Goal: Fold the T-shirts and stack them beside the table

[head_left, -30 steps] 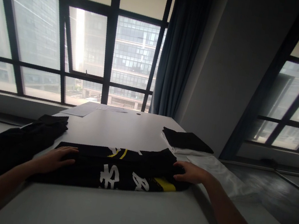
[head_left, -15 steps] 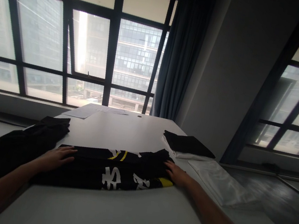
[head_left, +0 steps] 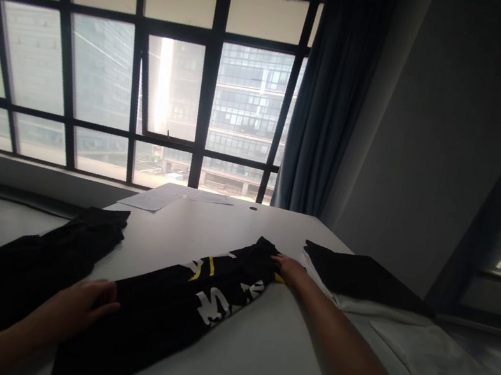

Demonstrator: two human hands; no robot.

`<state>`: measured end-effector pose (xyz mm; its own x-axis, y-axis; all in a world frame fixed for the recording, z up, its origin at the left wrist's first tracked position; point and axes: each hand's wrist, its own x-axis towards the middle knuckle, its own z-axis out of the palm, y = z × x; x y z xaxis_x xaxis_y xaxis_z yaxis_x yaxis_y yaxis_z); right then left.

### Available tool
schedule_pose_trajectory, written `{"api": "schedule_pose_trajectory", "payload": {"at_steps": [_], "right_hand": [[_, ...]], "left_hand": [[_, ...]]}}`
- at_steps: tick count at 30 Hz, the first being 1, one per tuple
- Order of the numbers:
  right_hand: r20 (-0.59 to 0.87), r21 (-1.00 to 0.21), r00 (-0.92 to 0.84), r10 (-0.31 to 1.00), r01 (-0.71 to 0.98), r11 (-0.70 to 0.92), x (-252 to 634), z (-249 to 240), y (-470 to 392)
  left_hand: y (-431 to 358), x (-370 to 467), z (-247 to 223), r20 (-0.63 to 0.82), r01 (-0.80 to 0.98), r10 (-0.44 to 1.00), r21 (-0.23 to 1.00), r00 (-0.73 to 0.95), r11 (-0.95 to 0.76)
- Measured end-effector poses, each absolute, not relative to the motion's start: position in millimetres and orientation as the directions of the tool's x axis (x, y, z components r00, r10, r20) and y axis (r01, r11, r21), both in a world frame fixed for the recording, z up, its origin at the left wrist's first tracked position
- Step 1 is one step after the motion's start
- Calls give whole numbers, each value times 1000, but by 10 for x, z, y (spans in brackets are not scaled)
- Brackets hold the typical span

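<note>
Across the white table, head view: one black printed garment lies in a long narrow shape, set obliquely, its near end low at the left and its far end toward the middle of the tabletop. White lettering and yellow marks show on its upper face; the cloth is bunched at the far end.

Left hand: at the garment's left edge, fingers curled, thumb extended over the black cloth. Whether fabric is pinched beneath the fingers cannot be determined.

Right hand: at the far end, fingertips touching the cloth beside a yellow patch. Whether it grasps the fabric or merely rests there cannot be determined.

To the left of the printed garment, a second black garment lies loosely creased, partly behind the left forearm. On the right side, a folded black cloth sits on a white cloth; a pale, glossy sheet lies just nearer. Papers lie at the table's far left, before the window. A blue curtain hangs beside it.
</note>
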<state>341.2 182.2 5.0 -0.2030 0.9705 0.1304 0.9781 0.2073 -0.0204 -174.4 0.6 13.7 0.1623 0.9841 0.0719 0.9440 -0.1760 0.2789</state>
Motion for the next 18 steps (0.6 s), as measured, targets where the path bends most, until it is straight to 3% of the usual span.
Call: {"api": "schedule_pose_trajectory", "payload": {"at_steps": [7, 12, 18], "right_hand": [[196, 121, -134, 971, 986, 112, 3065, 135, 2374], [218, 134, -77, 973, 990, 48, 3048, 129, 2361], [164, 117, -30, 986, 993, 10, 3330, 193, 1921]], "left_hand": [[4, -1628, 53, 197, 924, 958, 280, 209, -259], [-11, -1619, 5, 179, 893, 955, 347, 238, -287], [-61, -1581, 60, 144, 891, 948, 325, 284, -317]]}}
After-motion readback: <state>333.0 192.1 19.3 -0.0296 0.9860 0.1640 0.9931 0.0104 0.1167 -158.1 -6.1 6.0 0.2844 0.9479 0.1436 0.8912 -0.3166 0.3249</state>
